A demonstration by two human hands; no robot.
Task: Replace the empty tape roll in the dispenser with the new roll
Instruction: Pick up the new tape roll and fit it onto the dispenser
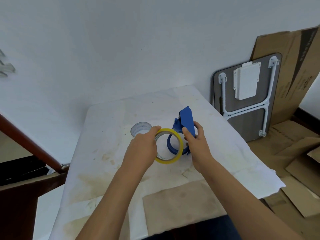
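A blue plastic tape dispenser (186, 121) is held upright above the table's middle, with my right hand (195, 142) gripping its right side. My left hand (143, 149) holds a new yellow tape roll (179, 142) by its left edge, tilted, right in front of the dispenser's round blue holder ring. The roll overlaps the ring; I cannot tell whether it touches. An empty pale grey roll core (141, 128) lies flat on the table behind my left hand, partly hidden by it.
A stained white cloth covers the table (110, 153), with a brown cardboard patch (180, 203) near me. A folded table (242, 99) and flattened cardboard (292, 153) lean at the right. A dark wooden rail (29, 144) runs at the left.
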